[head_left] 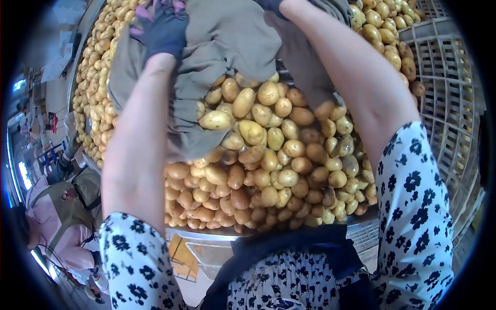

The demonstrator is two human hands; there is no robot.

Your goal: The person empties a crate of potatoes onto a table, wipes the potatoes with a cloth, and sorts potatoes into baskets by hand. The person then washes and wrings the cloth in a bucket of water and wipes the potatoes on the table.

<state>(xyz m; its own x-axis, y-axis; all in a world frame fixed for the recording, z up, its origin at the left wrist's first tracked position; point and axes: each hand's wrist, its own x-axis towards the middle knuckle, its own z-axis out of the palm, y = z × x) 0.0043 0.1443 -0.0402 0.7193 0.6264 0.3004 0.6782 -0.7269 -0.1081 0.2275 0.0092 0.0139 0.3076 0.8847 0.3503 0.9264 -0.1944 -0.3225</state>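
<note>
My left hand (161, 30), in a dark glove with pink fingertips, lies on a grey-brown cloth (227, 33) with its fingers spread. The cloth is rumpled over a large heap of potatoes (268, 165). At the top edge of the view is my right hand (273, 5), also in a dark glove, beside another part of the cloth; its fingers are cut off, so its grip does not show. The uncovered potatoes between my forearms look yellow-brown and wet.
A metal rim (206, 232) runs along the near side of the heap. Plastic crates (439, 67) stand at the right, and a pale bin (209, 256) sits below the rim. Another person (67, 217) in pink sleeves is at the left.
</note>
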